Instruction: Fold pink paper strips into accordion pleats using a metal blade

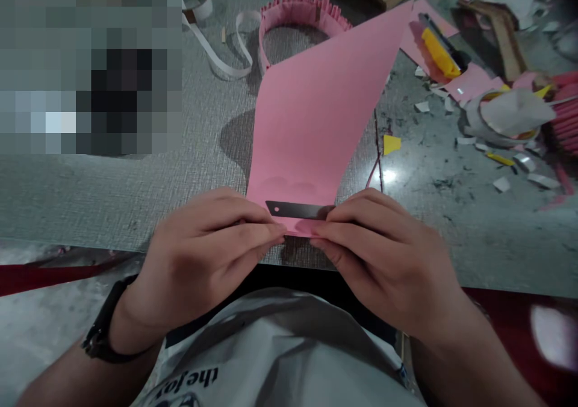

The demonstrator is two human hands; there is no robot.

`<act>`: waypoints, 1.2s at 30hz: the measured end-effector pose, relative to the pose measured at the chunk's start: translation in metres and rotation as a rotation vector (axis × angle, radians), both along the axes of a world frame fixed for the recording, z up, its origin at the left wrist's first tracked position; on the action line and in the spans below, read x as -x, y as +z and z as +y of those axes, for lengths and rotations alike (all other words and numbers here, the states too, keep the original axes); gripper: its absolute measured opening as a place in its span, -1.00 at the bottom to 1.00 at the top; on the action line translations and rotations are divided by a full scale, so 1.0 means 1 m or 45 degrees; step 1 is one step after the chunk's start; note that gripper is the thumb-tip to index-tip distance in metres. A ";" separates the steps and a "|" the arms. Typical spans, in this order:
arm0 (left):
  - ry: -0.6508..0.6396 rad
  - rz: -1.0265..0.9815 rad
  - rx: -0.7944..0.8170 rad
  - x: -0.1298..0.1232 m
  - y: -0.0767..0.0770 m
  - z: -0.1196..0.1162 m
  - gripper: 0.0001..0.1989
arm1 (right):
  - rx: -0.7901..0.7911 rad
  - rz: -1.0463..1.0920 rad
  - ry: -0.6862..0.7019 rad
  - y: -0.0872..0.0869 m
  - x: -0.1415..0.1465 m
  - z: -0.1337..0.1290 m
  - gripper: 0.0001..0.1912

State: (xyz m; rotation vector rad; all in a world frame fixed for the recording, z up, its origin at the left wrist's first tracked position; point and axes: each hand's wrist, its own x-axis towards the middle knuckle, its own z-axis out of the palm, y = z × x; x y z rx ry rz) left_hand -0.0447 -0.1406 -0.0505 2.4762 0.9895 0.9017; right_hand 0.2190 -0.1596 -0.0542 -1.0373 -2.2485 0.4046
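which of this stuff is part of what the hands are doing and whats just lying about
In use:
pink sheet, edge pinched by left hand and right hand
metal blade, across the sheet at the fingers

Lying about, as far as I can judge:
pleated pink band
white strip
yellow-and-black tool
yellow scrap

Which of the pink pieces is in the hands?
The large smooth sheet, its near edge pinched by the left hand and right hand. The ruffled band and smaller pink scraps rest on the table, untouched.
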 end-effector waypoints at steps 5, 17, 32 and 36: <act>-0.021 0.022 -0.037 -0.005 -0.001 0.000 -0.77 | -0.019 0.006 0.005 0.002 0.000 0.000 -0.88; -0.005 0.058 -0.105 -0.003 -0.004 -0.004 -0.71 | -0.033 -0.156 -0.262 0.002 -0.017 0.003 -0.90; -0.016 0.056 -0.062 -0.004 -0.006 0.000 -0.69 | 0.398 0.064 -0.048 0.016 -0.022 0.001 -0.82; 0.030 0.106 -0.085 -0.004 -0.003 -0.001 -0.73 | 0.364 0.091 0.023 0.015 -0.023 -0.001 -0.80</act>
